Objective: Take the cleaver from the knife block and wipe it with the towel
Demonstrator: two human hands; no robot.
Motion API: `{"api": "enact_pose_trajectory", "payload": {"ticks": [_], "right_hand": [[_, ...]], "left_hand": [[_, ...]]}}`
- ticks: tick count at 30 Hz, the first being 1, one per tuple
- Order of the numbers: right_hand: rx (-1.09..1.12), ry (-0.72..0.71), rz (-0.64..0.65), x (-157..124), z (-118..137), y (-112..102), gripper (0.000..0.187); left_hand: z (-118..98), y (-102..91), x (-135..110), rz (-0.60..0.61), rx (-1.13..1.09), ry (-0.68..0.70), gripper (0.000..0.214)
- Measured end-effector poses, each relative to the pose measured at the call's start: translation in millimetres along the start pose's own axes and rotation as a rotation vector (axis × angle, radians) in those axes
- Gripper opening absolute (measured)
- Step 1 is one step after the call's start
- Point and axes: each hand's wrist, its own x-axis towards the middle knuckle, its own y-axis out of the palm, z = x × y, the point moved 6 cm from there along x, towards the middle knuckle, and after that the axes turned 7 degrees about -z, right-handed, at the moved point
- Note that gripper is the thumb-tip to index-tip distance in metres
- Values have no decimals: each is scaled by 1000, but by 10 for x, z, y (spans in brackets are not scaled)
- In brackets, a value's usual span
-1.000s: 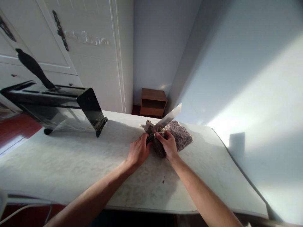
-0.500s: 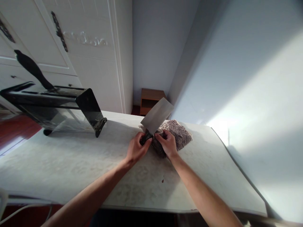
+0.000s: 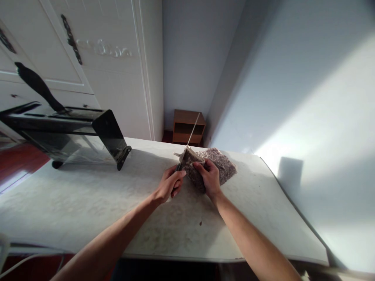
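Observation:
My left hand (image 3: 171, 183) is closed around the black handle of a cleaver (image 3: 193, 129). Its broad blade now stands edge-on to me, a thin bright line pointing away and up. A brown-grey shaggy cloth (image 3: 224, 167) lies on the table, its near part folded up beside the blade. My right hand (image 3: 209, 175) pinches the folded edge of that cloth just right of the handle. Whether the cloth touches the blade's base I cannot tell.
A black knife block (image 3: 73, 117) with clear sides and one dark-handled knife (image 3: 39, 86) stands left on the white-covered table (image 3: 140, 230). Beyond the far edge is a small brown cabinet (image 3: 189, 121). White cupboards and a sunlit wall (image 3: 322, 117) flank the table.
My left hand has turned the cleaver from flat-side view to edge-on. Its shadow now falls on the right wall. My right hand still pinches the cloth, whose folded edge shows more.

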Motion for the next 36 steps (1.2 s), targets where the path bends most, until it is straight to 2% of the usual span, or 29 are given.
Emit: {"api": "enact_pose_trajectory", "payload": {"ticks": [5,8,11,15,19,25,29,33,36], "right_hand": [[-52,-97,-61,-33,98,-42,32],[-68,-112,-103,-49,131,-66,32],[-90,-124,-105,-70,166,-59,33],[-81,-138,-33,-132,218,23,31],[-74,-130,-16,-197,237,76,30],[-103,-206,53,-247,273,134,33],[-105,-221,67,-256,269,148,31],[-159,-251,31,-233,253,133,28],[-182,-216,-2,-186,178,111,28]], "left_hand": [[44,5,1,119,-248,-177,28],[39,8,5,148,-296,-206,26],[34,7,18,100,-186,-146,29],[96,0,33,18,47,-90,30],[162,26,21,65,189,-92,24],[123,24,2,62,187,-113,21],[108,30,4,106,207,-119,20],[124,25,10,152,191,-115,20],[123,27,13,187,158,-96,22]]}}
